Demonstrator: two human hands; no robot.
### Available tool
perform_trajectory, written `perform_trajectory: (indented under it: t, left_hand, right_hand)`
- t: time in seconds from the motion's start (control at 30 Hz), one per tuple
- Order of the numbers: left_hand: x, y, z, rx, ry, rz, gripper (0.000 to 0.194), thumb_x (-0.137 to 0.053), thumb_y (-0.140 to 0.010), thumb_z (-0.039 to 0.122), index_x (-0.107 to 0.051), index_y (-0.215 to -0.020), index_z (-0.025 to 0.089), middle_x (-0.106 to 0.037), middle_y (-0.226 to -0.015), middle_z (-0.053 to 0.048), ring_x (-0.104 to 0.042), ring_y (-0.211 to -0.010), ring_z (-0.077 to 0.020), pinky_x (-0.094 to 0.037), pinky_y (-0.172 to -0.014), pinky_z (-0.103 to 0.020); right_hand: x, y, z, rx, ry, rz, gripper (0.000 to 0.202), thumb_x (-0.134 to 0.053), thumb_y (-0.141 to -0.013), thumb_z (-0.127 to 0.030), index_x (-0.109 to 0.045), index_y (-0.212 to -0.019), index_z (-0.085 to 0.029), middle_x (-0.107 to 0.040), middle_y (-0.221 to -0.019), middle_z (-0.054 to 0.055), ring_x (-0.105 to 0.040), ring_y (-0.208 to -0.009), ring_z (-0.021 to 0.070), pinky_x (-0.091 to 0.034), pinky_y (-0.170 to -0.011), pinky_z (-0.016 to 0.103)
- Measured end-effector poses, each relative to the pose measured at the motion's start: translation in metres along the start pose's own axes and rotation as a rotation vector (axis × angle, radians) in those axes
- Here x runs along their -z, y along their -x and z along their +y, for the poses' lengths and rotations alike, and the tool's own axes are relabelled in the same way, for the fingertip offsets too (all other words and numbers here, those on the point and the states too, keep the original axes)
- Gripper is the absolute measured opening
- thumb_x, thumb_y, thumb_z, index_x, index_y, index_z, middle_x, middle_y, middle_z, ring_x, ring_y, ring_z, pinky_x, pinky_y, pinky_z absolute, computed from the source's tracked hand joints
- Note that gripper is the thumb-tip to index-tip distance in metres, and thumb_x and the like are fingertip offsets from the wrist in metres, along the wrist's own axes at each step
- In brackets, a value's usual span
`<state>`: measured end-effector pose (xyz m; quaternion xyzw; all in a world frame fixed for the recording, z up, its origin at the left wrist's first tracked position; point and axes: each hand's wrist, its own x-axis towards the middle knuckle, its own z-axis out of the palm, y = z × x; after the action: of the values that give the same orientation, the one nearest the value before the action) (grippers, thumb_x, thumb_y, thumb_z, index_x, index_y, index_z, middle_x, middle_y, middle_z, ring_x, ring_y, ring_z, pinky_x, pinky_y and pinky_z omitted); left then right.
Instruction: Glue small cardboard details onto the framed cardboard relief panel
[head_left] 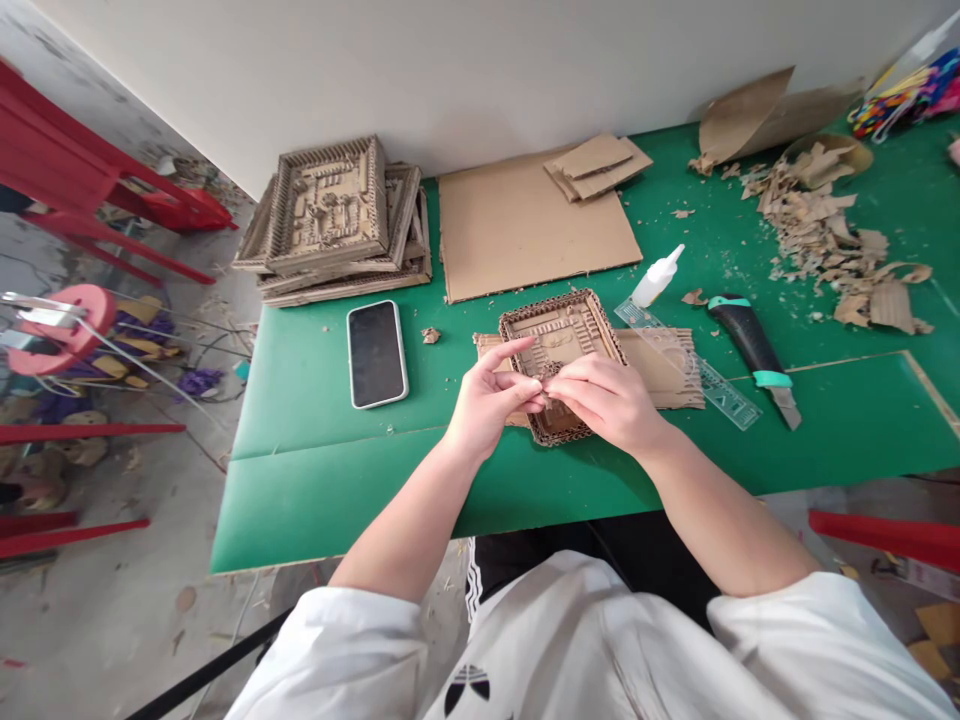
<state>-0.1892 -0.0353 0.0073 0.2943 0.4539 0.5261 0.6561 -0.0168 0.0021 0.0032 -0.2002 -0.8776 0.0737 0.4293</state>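
Observation:
My left hand (489, 398) and my right hand (611, 402) meet over a small rectangular cardboard relief (562, 303) with a raised corrugated rim. Thumb and fingers of both hands are pinched together around a tiny brown cardboard piece (546, 391), mostly hidden by the fingertips. My left index finger stretches out over the relief. Ridged strips and small shapes fill the inside of the relief; its lower part is partly covered by my hands. Beneath it lies a flat corrugated cardboard sheet (664, 385), sticking out on both sides.
Right of the relief are a clear ruler (724, 395), a white glue bottle (657, 280) and a utility knife (750, 340). A phone (376, 355) lies left. Behind stand stacked cardboard reliefs (330, 205) and a cardboard sheet (525, 235). Torn scraps (817, 220) cover the green table's (300, 500) right side.

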Motion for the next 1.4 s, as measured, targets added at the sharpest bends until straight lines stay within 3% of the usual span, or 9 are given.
perform_trajectory:
  t: [0.63,0.87,1.13,1.4]
  left_hand:
    - [-0.0012,0.0018,0.0015,0.056,0.007,-0.045,0.065,-0.083,-0.06,0.027,-0.056,-0.117,0.014,-0.067,-0.055,0.003,-0.064,-0.05,-0.009,-0.054,-0.053,-0.015]
    - [0.0012,0.0013,0.0035,0.084,0.031,-0.037,0.065,-0.084,-0.058,0.031,-0.056,-0.115,0.015,-0.067,-0.054,0.004,-0.062,-0.047,-0.0074,-0.051,-0.05,-0.013]
    - [0.0008,0.0018,0.003,0.09,0.001,-0.036,0.061,-0.083,-0.06,0.029,-0.057,-0.113,0.015,-0.067,-0.054,0.004,-0.061,-0.046,-0.0073,-0.05,-0.049,-0.013]
    - [-0.0005,0.0032,0.0018,0.14,0.009,-0.022,0.042,-0.086,-0.052,0.033,-0.064,-0.082,0.013,-0.068,-0.056,0.001,-0.065,-0.05,-0.0101,-0.053,-0.05,-0.016]
  right_hand:
    - [-0.0012,0.0032,-0.0039,0.035,0.13,0.006,0.015,-0.06,-0.081,-0.011,-0.054,-0.092,-0.019,-0.065,-0.082,0.004,-0.06,-0.073,0.0135,-0.052,-0.065,0.025]
    - [0.0019,0.0019,-0.0031,0.006,0.071,-0.018,0.024,-0.059,-0.082,-0.011,-0.055,-0.104,-0.02,-0.067,-0.089,0.005,-0.063,-0.079,0.0146,-0.054,-0.071,0.026]
    - [-0.001,0.0031,-0.003,0.041,0.12,-0.014,0.015,-0.058,-0.082,-0.013,-0.055,-0.095,-0.02,-0.066,-0.084,0.003,-0.062,-0.076,0.0137,-0.053,-0.068,0.025]
    - [-0.0044,0.004,-0.0039,-0.074,0.036,0.016,0.013,-0.055,-0.082,-0.013,-0.052,-0.089,-0.023,-0.063,-0.082,0.002,-0.063,-0.073,0.0124,-0.051,-0.061,0.023]
